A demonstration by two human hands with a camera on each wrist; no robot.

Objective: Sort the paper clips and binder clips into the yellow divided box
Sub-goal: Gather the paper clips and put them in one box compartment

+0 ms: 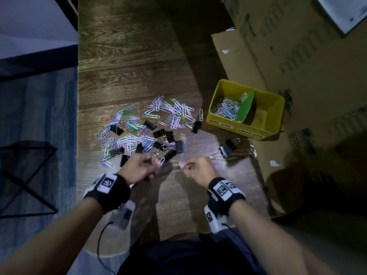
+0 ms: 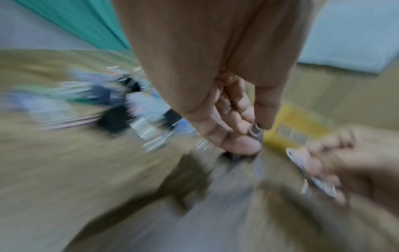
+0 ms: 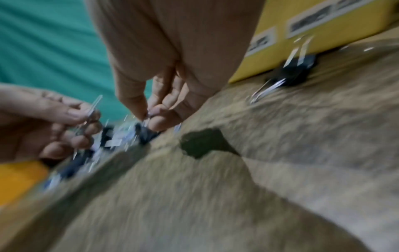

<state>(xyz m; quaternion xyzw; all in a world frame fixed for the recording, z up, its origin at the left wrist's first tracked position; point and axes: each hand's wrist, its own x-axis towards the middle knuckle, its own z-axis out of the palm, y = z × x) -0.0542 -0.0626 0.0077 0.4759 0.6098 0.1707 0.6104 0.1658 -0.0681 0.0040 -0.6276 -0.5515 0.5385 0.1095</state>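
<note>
Fingertips of the left hand (image 1: 139,168) are pinching a pale paper clip (image 1: 161,161), thumb pressing it against the forefinger while the remaining fingers are curling in. The right hand (image 1: 199,169) is pinching a second pale clip (image 1: 181,164) the same way, just beside the first; both hands are hovering slightly above the wooden floor (image 1: 129,56).

Just beyond the hands, the mixed pile (image 1: 147,132) of coloured paper clips and black binder clips is lying spread on the floor. Two binder clips (image 1: 227,148) are lying apart from it, near the front of the yellow divided box (image 1: 276,108), which is sitting to the right of the pile. Its left compartment is already holding paper clips; its right compartment appears nearly empty. A green divider (image 1: 247,108) is separating the two.

Handling, as a judgement: paper clips are light, thin, springy and smooth-coated, so they are likely to slip or snag on one another; pinching across the flat loops is giving the best control. Binder clips are heavier and rigid; gripping the black body, not the swinging wire handles, is advisable.
</note>
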